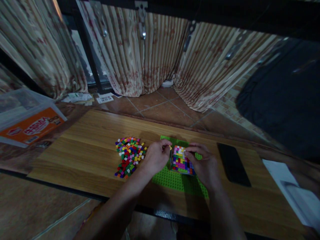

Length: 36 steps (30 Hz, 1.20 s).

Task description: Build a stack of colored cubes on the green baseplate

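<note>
My left hand (158,156) is closed in a pinch, with a small yellow toy brick (170,147) at its fingertips, by the left edge of a multicoloured brick build (181,160). From the other side, my right hand (205,163) has its thumb and forefinger brought together over the upper part of the build; what lies between them is too small to make out. White bricks show near the build's top, with mixed colours below. Beneath it is a green studded baseplate (172,180), partly covered by my hands. Left of my left hand lies a loose pile of small coloured bricks (130,155).
The wooden table (82,146) holds a black phone-like slab (233,163) to the right. White sheets (280,173) lie near the right edge. A clear plastic tub (30,116) with an orange label stands at far left. Striped curtains (155,56) hang behind.
</note>
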Tool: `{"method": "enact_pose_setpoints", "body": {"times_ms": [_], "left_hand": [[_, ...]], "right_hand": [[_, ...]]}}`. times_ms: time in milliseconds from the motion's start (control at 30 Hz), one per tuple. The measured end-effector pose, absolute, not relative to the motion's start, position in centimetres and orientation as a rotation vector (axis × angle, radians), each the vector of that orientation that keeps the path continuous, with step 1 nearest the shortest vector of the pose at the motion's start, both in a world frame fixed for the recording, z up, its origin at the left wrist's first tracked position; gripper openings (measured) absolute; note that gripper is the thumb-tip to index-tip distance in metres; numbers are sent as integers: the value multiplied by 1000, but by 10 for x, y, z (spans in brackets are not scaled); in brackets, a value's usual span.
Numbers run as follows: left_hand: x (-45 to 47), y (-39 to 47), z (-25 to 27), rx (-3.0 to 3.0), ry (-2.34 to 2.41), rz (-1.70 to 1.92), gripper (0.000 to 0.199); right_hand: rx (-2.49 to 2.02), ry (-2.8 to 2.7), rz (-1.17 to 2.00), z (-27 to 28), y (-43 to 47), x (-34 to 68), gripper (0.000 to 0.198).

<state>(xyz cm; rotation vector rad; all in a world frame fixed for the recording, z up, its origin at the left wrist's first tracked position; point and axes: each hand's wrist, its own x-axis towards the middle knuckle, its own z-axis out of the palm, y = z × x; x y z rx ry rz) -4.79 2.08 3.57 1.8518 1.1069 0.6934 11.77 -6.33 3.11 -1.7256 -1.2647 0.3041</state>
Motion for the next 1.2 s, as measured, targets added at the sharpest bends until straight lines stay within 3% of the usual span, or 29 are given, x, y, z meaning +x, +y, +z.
{"method": "enact_pose_setpoints", "body": {"times_ms": [200, 567, 1200], "left_hand": [[-46, 21, 35, 1856, 1107, 683, 28], [-44, 16, 32, 1939, 1058, 674, 35], [-47, 23, 31, 1841, 1021, 769, 32]], "right_hand": [[-1713, -1101, 401, 26, -58, 118, 16], [-1609, -632, 898, 34, -54, 112, 45], [-1498, -652, 880, 27, -53, 114, 39]]}}
